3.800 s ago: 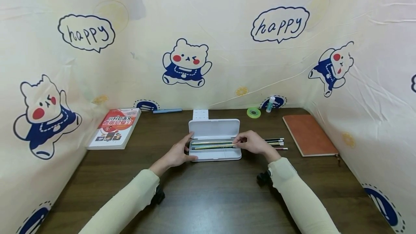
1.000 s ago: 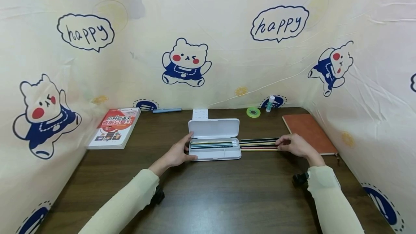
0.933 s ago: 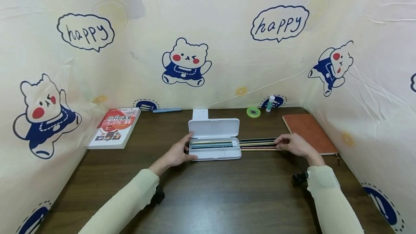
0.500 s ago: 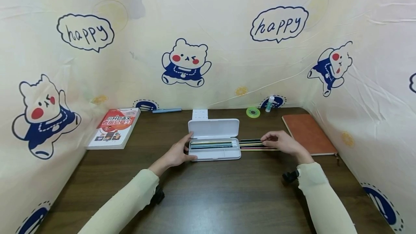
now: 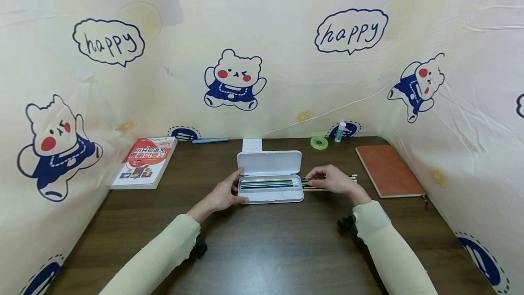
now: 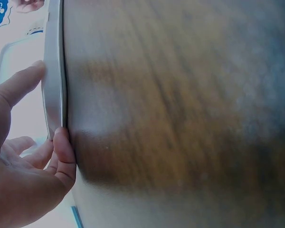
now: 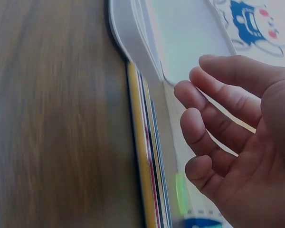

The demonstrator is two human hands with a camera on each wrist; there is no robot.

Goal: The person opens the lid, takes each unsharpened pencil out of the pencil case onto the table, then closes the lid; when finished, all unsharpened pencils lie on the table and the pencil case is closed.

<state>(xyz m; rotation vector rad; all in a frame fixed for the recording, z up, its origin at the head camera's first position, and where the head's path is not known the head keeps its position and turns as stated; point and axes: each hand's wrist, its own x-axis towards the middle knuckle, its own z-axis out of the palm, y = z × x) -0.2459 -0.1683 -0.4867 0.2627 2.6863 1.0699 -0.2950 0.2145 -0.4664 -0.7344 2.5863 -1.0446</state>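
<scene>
A white pencil case (image 5: pixel 292 197) lies with its lid raised, several pencils (image 5: pixel 266 185) in its long compartment. My left hand (image 5: pixel 223 195) holds the case's left end, thumb at the front and fingers behind; the left wrist view shows its fingers at the case wall (image 6: pixel 52 95). Just right of the case my right hand (image 5: pixel 333 180) hovers over more loose pencils (image 7: pixel 149 156), which lie side by side against the case's end. In the right wrist view its fingers (image 7: pixel 194 128) are loosely bent with nothing seen between them. The hand hides the pencils' middle in the head view.
Left at the back lies a thick book (image 5: pixel 143 163), with a blue pen (image 5: pixel 210 140) by the wall. A white card (image 5: pixel 252 144) sits behind the case. Green tape (image 5: pixel 319 142) and a glue stick (image 5: pixel 340 132) stand farther right, and a brown notebook (image 5: pixel 389 170) lies at the right.
My right hand has moved left along the loose pencils, from their far ends to beside the case, uncovering those ends. My left hand stays on the case.
</scene>
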